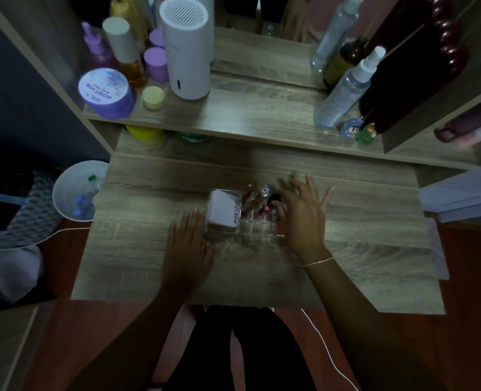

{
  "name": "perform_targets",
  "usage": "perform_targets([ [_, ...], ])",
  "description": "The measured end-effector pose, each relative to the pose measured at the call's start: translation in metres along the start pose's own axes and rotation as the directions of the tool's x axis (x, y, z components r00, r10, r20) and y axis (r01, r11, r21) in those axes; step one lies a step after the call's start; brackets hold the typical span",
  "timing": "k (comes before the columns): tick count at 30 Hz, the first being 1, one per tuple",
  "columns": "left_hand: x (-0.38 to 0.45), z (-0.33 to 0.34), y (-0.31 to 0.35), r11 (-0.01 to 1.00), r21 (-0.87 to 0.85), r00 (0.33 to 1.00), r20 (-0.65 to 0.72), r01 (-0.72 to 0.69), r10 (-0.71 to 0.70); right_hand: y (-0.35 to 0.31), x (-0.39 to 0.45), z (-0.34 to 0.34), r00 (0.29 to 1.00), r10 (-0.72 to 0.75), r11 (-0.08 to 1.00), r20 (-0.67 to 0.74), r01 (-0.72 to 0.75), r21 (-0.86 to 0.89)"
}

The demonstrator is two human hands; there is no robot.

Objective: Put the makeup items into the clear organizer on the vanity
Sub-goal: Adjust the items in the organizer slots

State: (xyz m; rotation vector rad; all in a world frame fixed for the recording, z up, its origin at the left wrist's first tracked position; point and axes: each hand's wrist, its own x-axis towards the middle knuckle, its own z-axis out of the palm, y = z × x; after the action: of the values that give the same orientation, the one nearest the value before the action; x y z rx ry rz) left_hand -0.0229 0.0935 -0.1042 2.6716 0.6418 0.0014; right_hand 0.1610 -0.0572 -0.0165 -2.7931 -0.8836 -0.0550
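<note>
Biggest risk first: the clear acrylic organizer (250,227) sits mid-frame on the wood-grain counter (360,249), light and see-through, with its front edge hard to read in this dim light. My right hand (301,218) is over its right end, grip spread wide, fingers fanned and blurred, pinching nothing that I can make out. A careless sweep from there could shove the whole organizer or tip what stands in it.

Next down: the white rectangular compact marked "4U2skin" (223,211) fills the left compartment, apparently seated. My left hand (190,244) lies flat on the counter just beside it, grip open and empty; a nudge rightward would push the organizer under my other hand.

Smaller: the brown-red slim lip tubes (249,198) and the clear-capped tube (265,193) lean in the middle slots, tilted, not upright. Any knock could topple them. A small dark item (274,197) sits just behind my right fingers; what it is I cannot tell.

Around: the white cylindrical appliance (187,49) and purple-lidded jar (105,93) on the shelf in the upper left, clear spray bottles (343,91) in the upper right, a white bin (78,190) on the floor at left. All are well apart; nothing blocks the organizer but my own hands.
</note>
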Motion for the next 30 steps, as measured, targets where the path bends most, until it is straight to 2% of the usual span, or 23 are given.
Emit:
perform_targets([
  [14,0.000,-0.001,0.000,0.999,-0.034,1.000,-0.001,0.006,-0.006,0.004,-0.005,-0.001,0.999,-0.036,0.999,0.021,0.036,0.035],
  [18,0.000,-0.005,0.001,0.998,-0.055,1.000,0.006,0.011,-0.011,0.009,-0.007,-0.007,1.000,0.007,0.988,-0.001,-0.006,0.157],
  [21,-0.001,-0.010,0.004,0.994,-0.105,1.000,0.022,0.016,-0.013,0.023,-0.014,-0.016,0.982,0.160,0.910,-0.099,-0.108,0.399],
  [23,-0.001,-0.015,0.004,0.984,-0.176,0.999,0.022,0.030,-0.026,0.035,-0.026,-0.019,0.930,0.344,0.800,-0.128,-0.219,0.559],
  [26,-0.001,-0.021,0.005,0.960,-0.273,0.998,0.021,0.062,-0.058,0.050,-0.050,-0.010,0.815,0.578,0.553,0.022,-0.412,0.724],
  [28,-0.001,-0.022,0.011,0.948,-0.311,0.998,0.028,0.061,-0.055,0.056,-0.069,0.001,0.827,0.550,0.526,0.112,-0.448,0.723],
  [30,-0.001,-0.023,0.018,0.938,-0.343,0.999,0.034,0.044,-0.035,0.056,-0.084,0.011,0.887,0.420,0.593,0.190,-0.427,0.682],
])
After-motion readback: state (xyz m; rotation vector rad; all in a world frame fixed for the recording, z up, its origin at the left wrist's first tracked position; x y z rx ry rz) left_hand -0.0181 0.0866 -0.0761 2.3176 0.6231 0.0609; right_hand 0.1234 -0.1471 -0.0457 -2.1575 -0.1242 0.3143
